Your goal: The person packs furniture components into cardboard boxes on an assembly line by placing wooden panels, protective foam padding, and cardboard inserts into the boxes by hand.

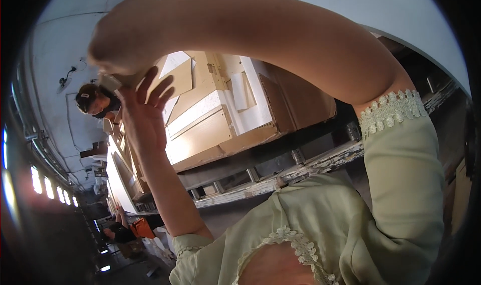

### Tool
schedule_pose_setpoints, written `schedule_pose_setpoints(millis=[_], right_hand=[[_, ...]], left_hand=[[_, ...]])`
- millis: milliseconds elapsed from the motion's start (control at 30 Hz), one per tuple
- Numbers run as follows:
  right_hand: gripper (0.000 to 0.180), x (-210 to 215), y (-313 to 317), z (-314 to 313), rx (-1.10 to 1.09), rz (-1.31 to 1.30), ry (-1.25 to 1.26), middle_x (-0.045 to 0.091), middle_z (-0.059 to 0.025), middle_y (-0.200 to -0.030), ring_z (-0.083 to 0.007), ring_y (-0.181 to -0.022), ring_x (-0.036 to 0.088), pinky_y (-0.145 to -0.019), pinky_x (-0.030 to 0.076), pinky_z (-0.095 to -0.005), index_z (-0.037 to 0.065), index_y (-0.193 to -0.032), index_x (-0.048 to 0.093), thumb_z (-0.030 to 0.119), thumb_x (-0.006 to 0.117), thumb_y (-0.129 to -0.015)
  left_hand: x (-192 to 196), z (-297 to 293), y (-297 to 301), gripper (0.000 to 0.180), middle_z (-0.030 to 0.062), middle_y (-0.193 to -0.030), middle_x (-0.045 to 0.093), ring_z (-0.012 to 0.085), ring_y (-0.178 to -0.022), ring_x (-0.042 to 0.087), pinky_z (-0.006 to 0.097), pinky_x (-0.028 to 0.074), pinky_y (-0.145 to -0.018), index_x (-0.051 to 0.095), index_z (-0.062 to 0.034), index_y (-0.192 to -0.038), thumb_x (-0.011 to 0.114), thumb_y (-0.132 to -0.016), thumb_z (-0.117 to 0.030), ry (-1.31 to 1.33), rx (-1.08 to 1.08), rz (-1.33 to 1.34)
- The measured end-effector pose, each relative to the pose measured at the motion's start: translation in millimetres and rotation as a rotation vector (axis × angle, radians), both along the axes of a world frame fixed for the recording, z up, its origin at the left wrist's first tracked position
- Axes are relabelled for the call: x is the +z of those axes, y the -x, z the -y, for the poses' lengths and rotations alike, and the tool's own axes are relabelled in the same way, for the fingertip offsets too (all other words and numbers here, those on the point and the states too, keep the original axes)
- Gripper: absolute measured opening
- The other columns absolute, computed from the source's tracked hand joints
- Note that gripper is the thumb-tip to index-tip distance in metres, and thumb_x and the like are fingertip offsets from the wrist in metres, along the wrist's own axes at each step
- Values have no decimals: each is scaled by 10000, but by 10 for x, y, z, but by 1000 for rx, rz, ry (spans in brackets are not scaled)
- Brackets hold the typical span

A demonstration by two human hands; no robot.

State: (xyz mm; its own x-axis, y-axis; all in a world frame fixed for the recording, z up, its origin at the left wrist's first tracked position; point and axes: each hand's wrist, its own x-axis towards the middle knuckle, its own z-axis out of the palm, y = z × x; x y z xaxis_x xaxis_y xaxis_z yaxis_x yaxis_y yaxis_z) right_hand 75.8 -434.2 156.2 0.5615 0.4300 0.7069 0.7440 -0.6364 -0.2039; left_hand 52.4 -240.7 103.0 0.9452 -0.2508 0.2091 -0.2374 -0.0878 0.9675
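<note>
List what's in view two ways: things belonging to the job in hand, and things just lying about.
Likely the job:
small pale thing by the right hand, too blurred to name
left hand, fingers spread
open carton below
white strip in it

Apparently just about:
wall fan
orange item near the far co-worker
</note>
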Motion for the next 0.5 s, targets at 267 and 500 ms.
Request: schedule_pose_setpoints(millis=[267,500], right_hand=[[262,-765,358,-199,-179,249,250,662,-47,-848,-218,-780,653,-683,550,-340,117,-889,647,348,532,-937],[257,-1121,419,-556,-314,293,212,661,1,-979,-194,-951,613,-787,534,-320,179,-1024,677,378,560,-910]], left_hand=[[-687,-250,285,507,119,-1278,549,251,-1102,592,378,497,-888,456,-19,-1326,500,-980,-387,21,-129,-134],[-907,-673,91,509,79,-1174,579,177,-1078,547,337,440,-903,491,-40,-1297,555,-953,-409,-179,-252,-61]])
